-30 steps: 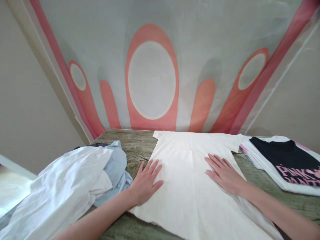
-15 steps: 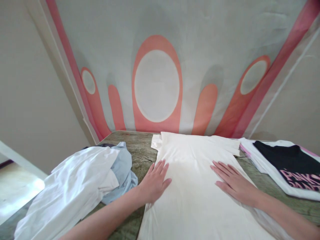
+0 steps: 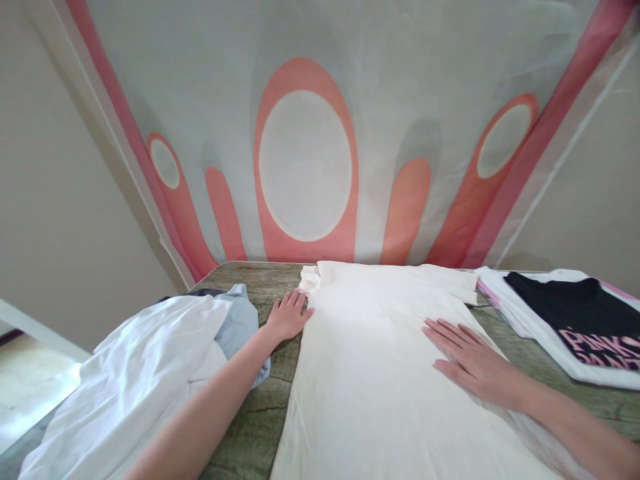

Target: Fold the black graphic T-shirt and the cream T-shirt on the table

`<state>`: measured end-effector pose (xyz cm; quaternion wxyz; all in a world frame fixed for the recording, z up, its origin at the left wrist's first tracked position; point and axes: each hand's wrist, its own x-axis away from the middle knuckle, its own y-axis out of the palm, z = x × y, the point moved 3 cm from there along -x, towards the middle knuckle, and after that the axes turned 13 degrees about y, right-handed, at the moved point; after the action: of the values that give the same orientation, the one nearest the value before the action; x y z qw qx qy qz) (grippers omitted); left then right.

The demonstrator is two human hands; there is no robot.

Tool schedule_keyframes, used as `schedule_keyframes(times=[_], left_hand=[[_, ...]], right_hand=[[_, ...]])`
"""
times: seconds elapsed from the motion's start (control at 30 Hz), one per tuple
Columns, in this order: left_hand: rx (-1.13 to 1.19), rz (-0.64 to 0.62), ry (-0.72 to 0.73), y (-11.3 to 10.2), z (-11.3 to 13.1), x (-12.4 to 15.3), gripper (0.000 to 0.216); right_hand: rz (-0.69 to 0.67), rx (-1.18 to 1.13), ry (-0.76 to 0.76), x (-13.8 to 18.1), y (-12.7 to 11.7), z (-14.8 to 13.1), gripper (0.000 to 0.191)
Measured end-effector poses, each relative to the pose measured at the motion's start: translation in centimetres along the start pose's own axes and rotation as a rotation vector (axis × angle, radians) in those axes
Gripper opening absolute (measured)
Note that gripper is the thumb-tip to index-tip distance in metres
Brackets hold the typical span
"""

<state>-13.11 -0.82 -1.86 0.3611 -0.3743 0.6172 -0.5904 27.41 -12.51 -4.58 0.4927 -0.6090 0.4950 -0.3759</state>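
A cream-white T-shirt (image 3: 370, 360) lies spread out on the wooden table, its collar end at the far edge and its lower part running out of view at the bottom. My left hand (image 3: 289, 316) is at the shirt's left edge, just below the bunched left sleeve (image 3: 310, 279), fingers extended. Whether it presses on cloth or the tabletop beside it I cannot tell exactly. Flat on the right side of the shirt's body rests my right hand (image 3: 470, 360), its fingers stretched out. Neither hand grips anything.
Left of the shirt is a loose heap with a white garment (image 3: 135, 367) over a light blue one (image 3: 239, 327). A folded stack with a black printed shirt (image 3: 580, 313) lies at the right. Behind the wood-grain table (image 3: 260, 283) stands a wall with a pink-and-white printed covering (image 3: 305, 167).
My left hand has slid away from me and leftward, from the shirt's body to its edge near the sleeve. My right hand stays nearly in place. The view has shifted slightly.
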Motion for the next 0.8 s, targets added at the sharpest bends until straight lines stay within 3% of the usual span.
schedule_keyframes(times=[0.1, 0.17, 0.3, 0.43, 0.53, 0.63, 0.8], left_hand=[[-0.028, 0.037, -0.057, -0.4, -1.8, 0.7, 0.057], [-0.048, 0.103, -0.045, -0.9, -1.4, 0.7, 0.055], [-0.054, 0.137, 0.163, -1.8, 4.0, -0.8, 0.054], [-0.025, 0.103, 0.399, -1.9, 10.9, -3.0, 0.050], [0.014, 0.102, 0.427, -1.0, 13.2, -4.2, 0.051], [0.050, 0.106, 0.408, -0.1, 13.2, -4.5, 0.056], [0.075, 0.082, 0.423, -0.1, 12.5, -4.3, 0.059]], right_hand=[[-0.046, -0.078, 0.007, 0.0, -0.9, 0.4, 0.063], [-0.068, -0.122, 0.018, -0.3, -1.8, 0.3, 0.065], [-0.105, -0.125, -0.013, -2.9, -2.8, -2.0, 0.071], [-0.099, -0.098, -0.102, -7.0, -1.8, -6.3, 0.062], [-0.047, -0.079, -0.095, -9.0, -0.5, -7.6, 0.055], [-0.006, -0.051, -0.022, -9.3, 0.3, -5.3, 0.054], [0.134, -0.099, 0.221, -8.4, -1.5, 3.4, 0.048]])
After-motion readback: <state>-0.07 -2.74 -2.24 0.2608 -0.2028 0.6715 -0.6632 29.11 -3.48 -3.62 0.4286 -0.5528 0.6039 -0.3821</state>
